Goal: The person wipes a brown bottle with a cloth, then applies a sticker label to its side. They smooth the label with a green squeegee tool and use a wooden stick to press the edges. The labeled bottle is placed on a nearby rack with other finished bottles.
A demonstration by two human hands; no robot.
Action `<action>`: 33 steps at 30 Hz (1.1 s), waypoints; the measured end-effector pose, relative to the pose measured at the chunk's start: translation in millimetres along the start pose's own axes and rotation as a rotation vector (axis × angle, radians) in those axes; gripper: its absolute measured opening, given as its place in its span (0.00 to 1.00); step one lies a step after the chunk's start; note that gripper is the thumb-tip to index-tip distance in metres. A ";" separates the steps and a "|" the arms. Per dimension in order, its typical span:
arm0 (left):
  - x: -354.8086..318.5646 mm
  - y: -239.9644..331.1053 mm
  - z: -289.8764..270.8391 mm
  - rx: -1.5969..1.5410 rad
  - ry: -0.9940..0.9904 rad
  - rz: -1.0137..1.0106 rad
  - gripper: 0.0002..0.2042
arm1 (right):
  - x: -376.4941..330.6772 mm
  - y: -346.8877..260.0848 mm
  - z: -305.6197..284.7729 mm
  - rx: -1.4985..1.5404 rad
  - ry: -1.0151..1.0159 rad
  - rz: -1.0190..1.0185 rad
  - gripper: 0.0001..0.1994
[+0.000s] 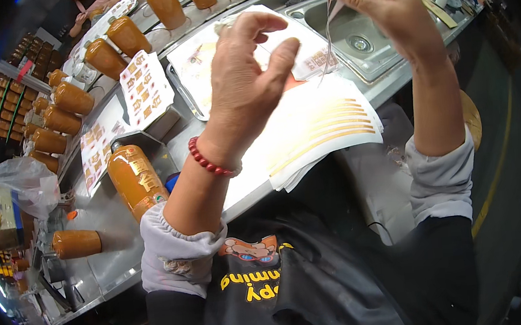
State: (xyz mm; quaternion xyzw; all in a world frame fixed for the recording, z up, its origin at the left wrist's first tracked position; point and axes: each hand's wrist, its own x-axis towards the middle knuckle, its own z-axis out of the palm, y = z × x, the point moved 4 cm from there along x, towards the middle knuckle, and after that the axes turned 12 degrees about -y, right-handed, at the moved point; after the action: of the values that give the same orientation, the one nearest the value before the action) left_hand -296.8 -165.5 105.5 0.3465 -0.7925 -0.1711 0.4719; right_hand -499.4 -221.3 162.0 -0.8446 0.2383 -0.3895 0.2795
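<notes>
My right hand point(384, 13) is raised over the sink's near-left corner, thumb and forefinger pinched on the top of thin metal tweezers point(328, 31). Their slender prongs hang down toward the paper. My left hand point(242, 79), with a red bead bracelet at the wrist, hovers above the worktop. Its thumb and fingers are curved and apart, with nothing visible between them. Beneath both hands lies a stack of white sheets point(333, 132) bearing gold-orange strips, brightly lit. A glazed orange-brown bottle point(135, 179) with pale raised lettering stands left of my left forearm.
A steel sink point(359, 43) is set into the counter at the right. Sticker sheets point(146, 92) lie at the left. Several brown bottles point(166, 6) line the conveyor behind. One brown bottle point(77, 243) lies near the left edge. Another person point(91, 6) sits at the far left.
</notes>
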 end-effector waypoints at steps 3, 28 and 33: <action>2.7 18.5 5.3 0.150 0.055 0.090 0.17 | -1.1 -15.2 32.4 -0.137 -0.061 -0.151 0.08; -156.7 19.7 -76.0 -0.631 0.019 -0.424 0.05 | -25.7 -64.3 188.6 0.353 -0.286 0.027 0.10; -160.8 21.1 -78.6 -0.467 0.088 -0.383 0.05 | -38.6 -70.2 214.0 0.160 -0.173 -0.055 0.07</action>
State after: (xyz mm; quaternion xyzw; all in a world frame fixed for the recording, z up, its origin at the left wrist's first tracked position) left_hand -186.2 -32.0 55.9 0.3789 -0.6308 -0.4191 0.5319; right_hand -339.7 -84.8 72.2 -0.8562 0.1584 -0.3405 0.3547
